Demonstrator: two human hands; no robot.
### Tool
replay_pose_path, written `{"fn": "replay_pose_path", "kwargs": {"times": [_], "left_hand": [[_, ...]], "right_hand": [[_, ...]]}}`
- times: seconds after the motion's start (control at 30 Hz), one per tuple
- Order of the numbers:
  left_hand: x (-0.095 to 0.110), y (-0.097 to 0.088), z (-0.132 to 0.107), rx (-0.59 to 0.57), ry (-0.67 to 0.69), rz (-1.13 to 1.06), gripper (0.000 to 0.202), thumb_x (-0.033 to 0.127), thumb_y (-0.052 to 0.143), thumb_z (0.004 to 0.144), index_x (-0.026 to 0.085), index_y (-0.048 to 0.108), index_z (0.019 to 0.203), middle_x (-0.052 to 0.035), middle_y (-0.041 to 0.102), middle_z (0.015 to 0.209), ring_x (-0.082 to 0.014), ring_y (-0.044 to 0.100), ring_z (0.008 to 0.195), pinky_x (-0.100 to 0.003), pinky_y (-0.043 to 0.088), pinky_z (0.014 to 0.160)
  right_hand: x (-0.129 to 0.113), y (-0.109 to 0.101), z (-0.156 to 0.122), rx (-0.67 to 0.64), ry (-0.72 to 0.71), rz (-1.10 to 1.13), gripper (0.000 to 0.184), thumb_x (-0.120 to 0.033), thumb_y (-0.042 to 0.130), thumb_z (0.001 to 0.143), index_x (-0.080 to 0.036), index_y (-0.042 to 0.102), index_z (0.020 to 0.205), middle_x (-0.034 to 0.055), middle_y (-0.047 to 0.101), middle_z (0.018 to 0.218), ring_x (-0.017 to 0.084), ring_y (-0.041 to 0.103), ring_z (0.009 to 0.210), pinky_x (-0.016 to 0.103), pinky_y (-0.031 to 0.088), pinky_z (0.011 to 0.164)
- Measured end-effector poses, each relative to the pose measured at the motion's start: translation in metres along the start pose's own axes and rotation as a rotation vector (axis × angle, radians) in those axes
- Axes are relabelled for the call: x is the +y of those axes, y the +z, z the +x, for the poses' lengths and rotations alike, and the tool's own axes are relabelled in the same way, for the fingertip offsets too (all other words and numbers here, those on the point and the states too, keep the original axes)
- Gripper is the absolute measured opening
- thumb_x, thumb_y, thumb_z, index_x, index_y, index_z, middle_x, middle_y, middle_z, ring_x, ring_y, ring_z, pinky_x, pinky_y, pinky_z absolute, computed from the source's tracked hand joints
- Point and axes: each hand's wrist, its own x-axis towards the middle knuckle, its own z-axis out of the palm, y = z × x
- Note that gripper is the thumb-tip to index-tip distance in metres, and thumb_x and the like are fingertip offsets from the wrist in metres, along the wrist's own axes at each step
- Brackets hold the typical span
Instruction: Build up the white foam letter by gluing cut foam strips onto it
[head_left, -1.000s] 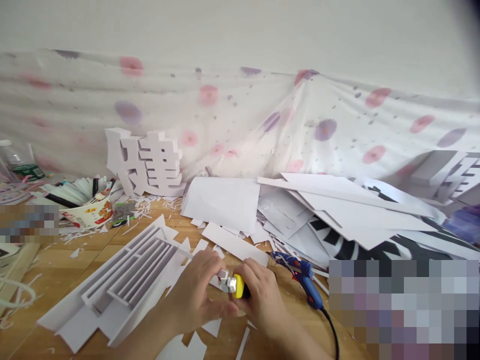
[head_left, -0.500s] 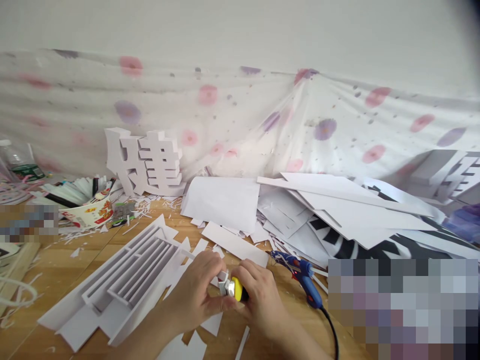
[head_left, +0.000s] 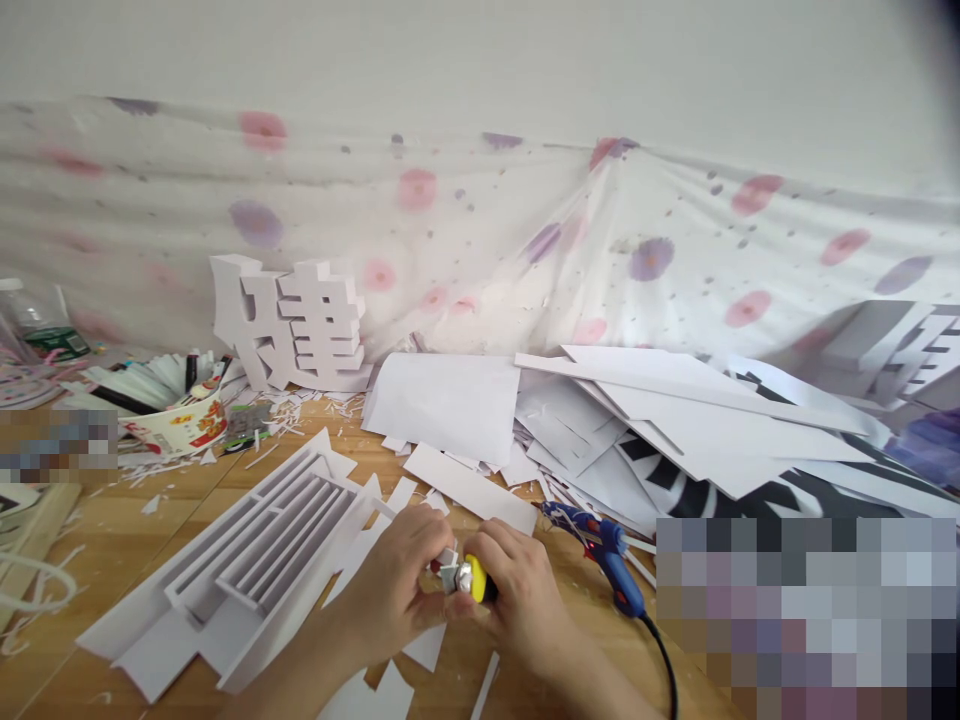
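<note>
My right hand (head_left: pixel 521 585) is closed around a utility knife (head_left: pixel 475 578) with a yellow and black body and a silver metal front end. My left hand (head_left: pixel 401 575) pinches a small white foam-board piece (head_left: pixel 448 560) between thumb and fingers, right at the knife's metal end; fingers hide most of the piece. Both hands are close together above the table. Left of them lies a white foam-board letter form (head_left: pixel 247 560) with upright strips and slots inside. Loose white offcuts (head_left: pixel 427 645) lie beneath and around my hands.
A blue glue gun (head_left: pixel 611 560) with a black cord lies right of my hands. Behind it are stacked white boards (head_left: pixel 697 410). A white three-dimensional character (head_left: pixel 292 325) stands at the back. A paper bowl (head_left: pixel 180 425) and markers (head_left: pixel 142 380) are at left.
The foam-board piece and the knife's metal end have turned slightly between my fingers. Both hands stay in nearly the same place.
</note>
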Motion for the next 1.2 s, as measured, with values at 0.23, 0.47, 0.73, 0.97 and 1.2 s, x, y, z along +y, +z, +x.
{"fn": "replay_pose_path", "kwargs": {"times": [0.23, 0.47, 0.73, 0.97, 1.2], "left_hand": [[0.001, 0.002, -0.001, 0.049, 0.022, 0.039, 0.044, 0.062, 0.031, 0.082, 0.021, 0.03, 0.065, 0.0019, 0.036, 0.064, -0.0146, 0.036, 0.062, -0.028, 0.032, 0.057], [-0.002, 0.003, -0.002, 0.085, 0.05, 0.064, 0.042, 0.059, 0.032, 0.083, 0.021, 0.029, 0.065, 0.0023, 0.036, 0.063, -0.0141, 0.036, 0.06, -0.028, 0.032, 0.055], [-0.002, 0.005, -0.003, 0.12, 0.02, 0.058, 0.042, 0.059, 0.039, 0.081, 0.022, 0.028, 0.065, 0.0031, 0.036, 0.062, -0.0134, 0.036, 0.058, -0.026, 0.032, 0.053], [0.003, 0.0, -0.005, 0.123, 0.073, 0.123, 0.041, 0.058, 0.041, 0.081, 0.021, 0.03, 0.067, 0.0033, 0.035, 0.061, -0.0133, 0.036, 0.058, -0.027, 0.031, 0.054], [0.014, 0.0, -0.001, 0.111, 0.111, 0.275, 0.031, 0.027, 0.046, 0.077, 0.019, 0.025, 0.056, 0.0019, 0.034, 0.057, -0.0132, 0.035, 0.059, -0.029, 0.029, 0.058]], "right_hand": [[0.0, -0.001, -0.001, 0.003, -0.002, -0.01, 0.049, -0.056, 0.023, 0.089, -0.019, 0.047, 0.067, 0.0009, 0.05, 0.059, 0.013, 0.043, 0.054, 0.024, 0.027, 0.049], [0.001, 0.003, -0.002, 0.012, 0.004, -0.008, 0.047, -0.056, 0.024, 0.089, -0.02, 0.046, 0.068, 0.0008, 0.05, 0.06, 0.013, 0.042, 0.054, 0.024, 0.027, 0.049], [0.006, 0.005, -0.002, -0.019, 0.178, 0.028, 0.027, -0.04, 0.04, 0.085, -0.021, 0.043, 0.066, -0.0003, 0.05, 0.061, 0.013, 0.045, 0.053, 0.023, 0.029, 0.049], [0.026, 0.024, -0.005, -0.142, 0.521, -0.22, 0.005, -0.023, 0.051, 0.079, -0.02, 0.048, 0.081, 0.0028, 0.057, 0.075, 0.02, 0.055, 0.068, 0.027, 0.038, 0.057], [0.039, 0.035, -0.007, -0.266, 0.56, -0.277, 0.026, -0.019, 0.057, 0.077, -0.014, 0.056, 0.102, 0.0115, 0.057, 0.096, 0.026, 0.052, 0.095, 0.036, 0.04, 0.083]]}}
